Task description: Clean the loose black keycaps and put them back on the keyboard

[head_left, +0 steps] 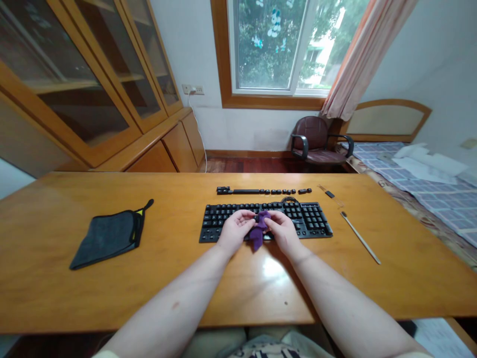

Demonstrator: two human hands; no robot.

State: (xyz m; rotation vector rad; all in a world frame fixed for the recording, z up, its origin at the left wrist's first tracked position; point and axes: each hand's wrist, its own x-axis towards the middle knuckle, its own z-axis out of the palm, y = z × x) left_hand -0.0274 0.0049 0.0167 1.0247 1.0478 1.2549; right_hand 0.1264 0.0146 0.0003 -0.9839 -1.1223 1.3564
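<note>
A black keyboard [315, 219] lies on the wooden table in front of me, with gaps where some keycaps are off. Over its middle, my right hand [283, 232] pinches a small purple cloth [257, 237] whose loose end hangs down past the keyboard's front edge. Close beside it, my left hand [235, 231] is closed, thumb and fingertips together at the cloth; what sits between them is too small to make out. Behind the keyboard runs a row of loose black keycaps [246, 191], the long space bar among them.
A folded dark grey cloth [108, 238] rests on the table [167, 298] at left. To the right are a wire keycap puller [329, 194] and a thin brush [360, 238]. Beyond the table stand a cabinet [149, 134], an office chair [315, 141] and a bed [410, 174].
</note>
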